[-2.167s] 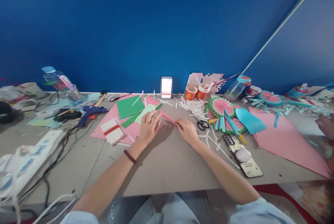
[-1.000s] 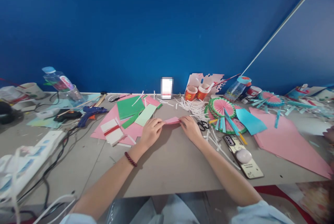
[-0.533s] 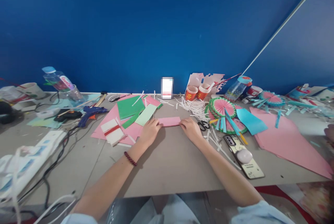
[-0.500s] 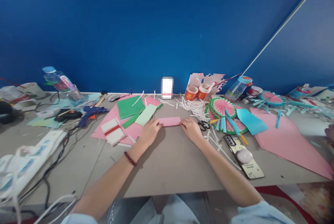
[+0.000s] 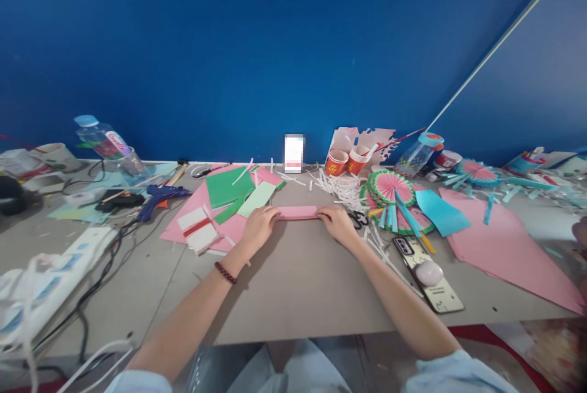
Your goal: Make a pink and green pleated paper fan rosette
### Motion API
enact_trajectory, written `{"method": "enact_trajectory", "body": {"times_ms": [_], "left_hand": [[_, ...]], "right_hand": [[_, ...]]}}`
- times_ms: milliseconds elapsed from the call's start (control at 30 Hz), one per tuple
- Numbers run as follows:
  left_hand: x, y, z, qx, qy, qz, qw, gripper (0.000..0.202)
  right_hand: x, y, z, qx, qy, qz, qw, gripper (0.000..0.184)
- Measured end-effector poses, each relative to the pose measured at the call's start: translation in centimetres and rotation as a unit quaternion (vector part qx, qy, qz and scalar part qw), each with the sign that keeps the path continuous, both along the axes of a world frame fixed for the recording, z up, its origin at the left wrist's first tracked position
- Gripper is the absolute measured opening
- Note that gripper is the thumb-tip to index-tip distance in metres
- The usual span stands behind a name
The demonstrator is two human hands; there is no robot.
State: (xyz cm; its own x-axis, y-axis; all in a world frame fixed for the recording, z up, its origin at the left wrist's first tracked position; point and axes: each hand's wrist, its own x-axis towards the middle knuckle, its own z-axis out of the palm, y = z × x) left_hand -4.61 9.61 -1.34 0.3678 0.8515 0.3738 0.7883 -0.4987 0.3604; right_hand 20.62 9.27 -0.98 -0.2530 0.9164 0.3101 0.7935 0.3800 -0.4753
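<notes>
A narrow folded strip of pink paper (image 5: 298,213) is stretched level between my two hands, just over the grey table (image 5: 293,283). My left hand (image 5: 260,225) pinches its left end, and my right hand (image 5: 337,222) pinches its right end. Beside my left hand lies a pale green paper piece (image 5: 257,199), on top of green sheets (image 5: 229,188) and pink paper (image 5: 177,228). Black-handled scissors (image 5: 358,219) lie close to my right hand, partly covered by it. White paper strips (image 5: 342,188) are heaped behind them.
On the right are pink and green paper fans (image 5: 392,190), a phone (image 5: 431,277) with a white rounded case on it, and a large pink sheet (image 5: 509,246). A blue glue gun (image 5: 160,197), cables and a power strip (image 5: 59,283) lie left. Paper cups (image 5: 337,162) stand behind.
My left hand has shifted slightly left along the pink strip, so more of the strip shows. My right hand has barely moved.
</notes>
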Motion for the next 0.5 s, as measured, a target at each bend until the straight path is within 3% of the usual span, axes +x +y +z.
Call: {"method": "enact_trajectory", "body": {"times_ms": [233,500], "left_hand": [[-0.2,0.5,-0.1,-0.028,-0.069,-0.004,0.997,0.019],[0.1,0.4,0.0,-0.013,-0.045,0.011,0.999,0.019]], "right_hand": [[0.1,1.0,-1.0,-0.016,0.092,-0.006,0.996,0.017],[-0.1,1.4,-0.4,-0.087,0.126,-0.051,0.987,0.015]]}}
